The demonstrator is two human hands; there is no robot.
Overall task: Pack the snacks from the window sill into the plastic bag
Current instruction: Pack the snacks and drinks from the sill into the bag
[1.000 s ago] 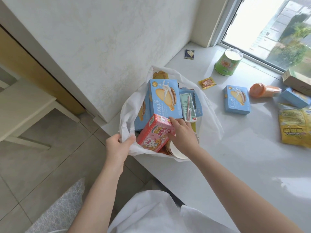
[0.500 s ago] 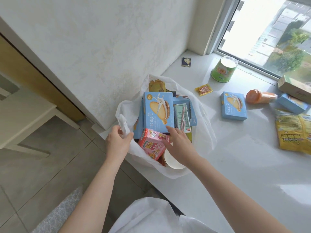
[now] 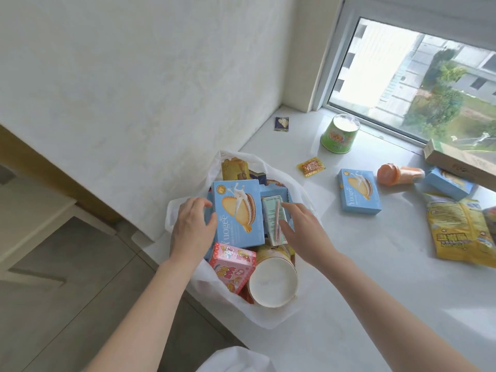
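Snacks fill most of the bag [image 3: 276, 316], which sits at the sill's [image 3: 349, 277] near edge by the wall, mouth spread wide so we can drop things in from above. Inside we see a big blue box [image 3: 239, 213] lying on top, a slim green pack [image 3: 273, 218] beside it on the right, a pink box [image 3: 232, 267] below it and a round tub [image 3: 272, 280] on its side with the pale lid facing us. Left hand [image 3: 192, 226] sits at the blue box's left edge, thumb on its face and fingers curled over the top-left corner, a loose grip that looks like holding the box steady. Right hand [image 3: 303, 229] lies across the green pack with fingers straight and relaxed, touching not pinching, so the grip there is released; we judge it is pressing the pack down to make room. Both hands are over the bag, so the packed things lie right under them, touching. Still out on the sill, well apart from either hand: a second blue box [image 3: 359, 190], green cup [image 3: 339, 134], orange cone [image 3: 400, 174], yellow packet [image 3: 461, 232], small orange sachet [image 3: 311, 166], dark sachet [image 3: 281, 124] near the corner, another blue box [image 3: 448, 182] and a long carton [image 3: 461, 163] by the window. Task looks about halfway done; next pick probably the nearest blue box, an easy reach for the right hand.
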